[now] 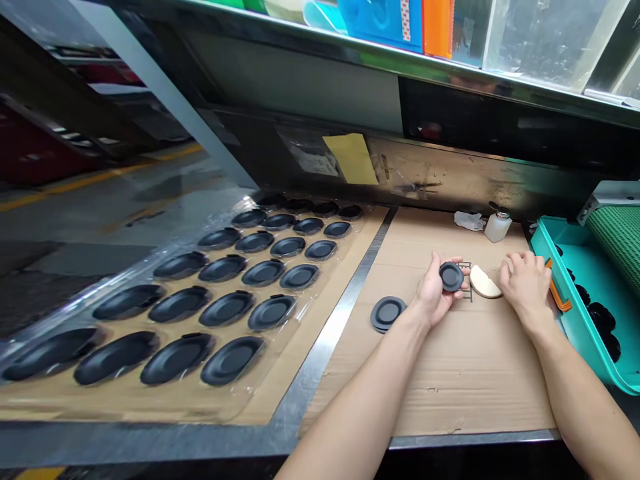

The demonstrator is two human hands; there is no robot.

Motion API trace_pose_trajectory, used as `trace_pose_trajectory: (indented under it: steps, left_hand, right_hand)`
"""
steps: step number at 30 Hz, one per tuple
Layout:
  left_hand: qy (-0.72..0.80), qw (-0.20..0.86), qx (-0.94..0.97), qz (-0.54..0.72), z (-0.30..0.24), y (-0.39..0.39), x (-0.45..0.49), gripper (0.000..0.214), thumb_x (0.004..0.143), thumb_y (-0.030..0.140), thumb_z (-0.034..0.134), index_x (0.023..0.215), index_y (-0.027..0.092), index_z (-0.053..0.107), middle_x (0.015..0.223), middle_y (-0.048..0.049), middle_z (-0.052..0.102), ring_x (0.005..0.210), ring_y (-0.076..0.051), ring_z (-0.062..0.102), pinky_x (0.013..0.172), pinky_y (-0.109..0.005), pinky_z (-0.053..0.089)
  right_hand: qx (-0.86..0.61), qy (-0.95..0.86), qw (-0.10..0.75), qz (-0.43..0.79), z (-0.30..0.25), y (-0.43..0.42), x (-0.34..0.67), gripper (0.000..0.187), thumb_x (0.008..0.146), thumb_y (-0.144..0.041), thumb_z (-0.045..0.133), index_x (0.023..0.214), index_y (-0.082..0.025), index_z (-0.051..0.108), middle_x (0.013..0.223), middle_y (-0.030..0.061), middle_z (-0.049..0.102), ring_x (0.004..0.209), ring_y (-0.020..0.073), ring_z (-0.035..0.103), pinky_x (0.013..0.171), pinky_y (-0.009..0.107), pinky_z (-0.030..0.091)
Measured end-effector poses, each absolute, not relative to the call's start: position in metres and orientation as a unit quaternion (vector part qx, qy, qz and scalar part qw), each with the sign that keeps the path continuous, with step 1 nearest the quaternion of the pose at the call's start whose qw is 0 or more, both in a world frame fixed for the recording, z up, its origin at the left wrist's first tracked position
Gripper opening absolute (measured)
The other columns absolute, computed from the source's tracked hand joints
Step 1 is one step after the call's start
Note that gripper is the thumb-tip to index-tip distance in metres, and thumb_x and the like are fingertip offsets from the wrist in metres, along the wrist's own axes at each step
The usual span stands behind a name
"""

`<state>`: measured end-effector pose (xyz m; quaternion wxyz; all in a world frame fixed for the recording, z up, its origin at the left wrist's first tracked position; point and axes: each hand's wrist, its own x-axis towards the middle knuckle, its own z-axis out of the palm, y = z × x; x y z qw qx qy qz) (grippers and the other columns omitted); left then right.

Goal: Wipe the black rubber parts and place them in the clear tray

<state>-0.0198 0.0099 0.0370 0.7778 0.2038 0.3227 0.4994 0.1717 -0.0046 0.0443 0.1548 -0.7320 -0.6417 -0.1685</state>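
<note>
Just left of the cream pad point(483, 281), the left hand point(434, 293) faces up, its fingers closed around 1 black dish point(451, 277). Just right of the pad, the right hand point(527, 285) has its fingers curled; whether they hold anything, I cannot tell. Farther left of the pad lies at least 1 more dish point(388, 311). On the pad's near side, open cardboard point(465, 380) runs between the 2 forearms to its front edge. Room is tight rightward of the pad: past the hand come an orange handle point(563, 304) and the teal bin's rim point(580, 327). Beyond the pad stands 1 white bottle point(497, 227).
</note>
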Motion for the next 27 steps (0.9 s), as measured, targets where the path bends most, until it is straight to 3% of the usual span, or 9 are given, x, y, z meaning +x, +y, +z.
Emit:
trace_pose_trajectory:
  steps: [3,5,7,10,13,16,20,27]
  left_hand:
    - [0.275,0.828,0.124,0.472,0.038,0.015,-0.027,0.049,0.101,0.045,0.029,0.101,0.01,0.063,0.084,-0.0164,0.068,0.055,-0.016,0.059,0.045,-0.025,0.041]
    - [0.26,0.842,0.108,0.461,0.038,0.017,-0.028,0.043,0.1,0.037,0.031,0.098,0.009,0.064,0.083,-0.0172,0.068,0.057,-0.017,0.06,0.045,-0.024,0.043]
    - [0.251,0.854,0.106,0.444,0.036,0.018,-0.028,0.038,0.099,0.033,0.035,0.097,0.009,0.064,0.084,-0.017,0.068,0.06,-0.017,0.063,0.045,-0.022,0.044]
    - [0.254,0.868,0.111,0.412,0.03,0.02,-0.028,0.041,0.101,0.041,0.038,0.097,0.01,0.064,0.085,-0.0167,0.069,0.063,-0.018,0.066,0.044,-0.02,0.046]
    - [0.29,0.869,0.132,0.378,0.027,0.02,-0.027,0.055,0.102,0.054,0.034,0.095,0.009,0.064,0.08,-0.0166,0.069,0.056,-0.015,0.064,0.04,-0.018,0.045]
    - [0.329,0.864,0.163,0.344,0.026,0.018,-0.025,0.068,0.101,0.061,0.025,0.094,0.007,0.066,0.072,-0.0164,0.069,0.046,-0.014,0.06,0.033,-0.017,0.039]
    - [0.366,0.842,0.207,0.339,0.028,0.014,-0.02,0.067,0.101,0.061,0.023,0.092,0.01,0.065,0.064,-0.0117,0.067,0.04,-0.014,0.058,0.03,-0.018,0.034]
    - [0.406,0.813,0.257,0.33,0.031,0.006,-0.012,0.06,0.1,0.062,0.029,0.083,0.014,0.061,0.056,-0.0055,0.061,0.035,-0.014,0.054,0.028,-0.02,0.031]
  right_hand:
    - [-0.777,-0.615,0.071,-0.117,0.045,-0.002,0.184,0.029,0.094,-0.028,0.049,0.107,-0.016,0.071,0.109,0.021,0.067,0.103,0.0368,0.06,0.083,0.048,0.045]
    - [-0.772,-0.629,0.073,-0.063,0.044,0.001,0.186,0.03,0.095,-0.024,0.045,0.105,-0.015,0.072,0.103,0.0198,0.07,0.097,0.0341,0.065,0.082,0.046,0.047]
    - [-0.744,-0.65,0.149,-0.031,0.044,0.003,0.183,0.032,0.096,-0.024,0.043,0.111,-0.015,0.07,0.107,0.0177,0.071,0.099,0.0307,0.066,0.084,0.041,0.048]
    - [-0.681,-0.671,0.292,0.023,0.048,0.003,0.172,0.038,0.097,-0.034,0.047,0.125,-0.015,0.063,0.113,0.0145,0.071,0.102,0.0259,0.066,0.087,0.036,0.05]
    - [-0.617,-0.695,0.357,0.091,0.049,-0.002,0.161,0.038,0.097,-0.042,0.048,0.12,-0.016,0.066,0.111,0.0123,0.072,0.098,0.0229,0.067,0.085,0.033,0.051]
    - [-0.569,-0.735,0.351,0.115,0.047,-0.008,0.15,0.032,0.098,-0.041,0.049,0.108,-0.019,0.071,0.106,0.0091,0.073,0.094,0.0204,0.066,0.083,0.029,0.049]
    - [-0.549,-0.764,0.323,0.101,0.044,-0.013,0.14,0.026,0.097,-0.036,0.051,0.099,-0.02,0.071,0.092,0.0063,0.07,0.085,0.0181,0.064,0.08,0.027,0.047]
    - [-0.542,-0.8,0.249,0.063,0.039,-0.014,0.139,0.028,0.1,-0.036,0.046,0.105,-0.022,0.069,0.096,0.005,0.065,0.083,0.0166,0.061,0.075,0.025,0.045]
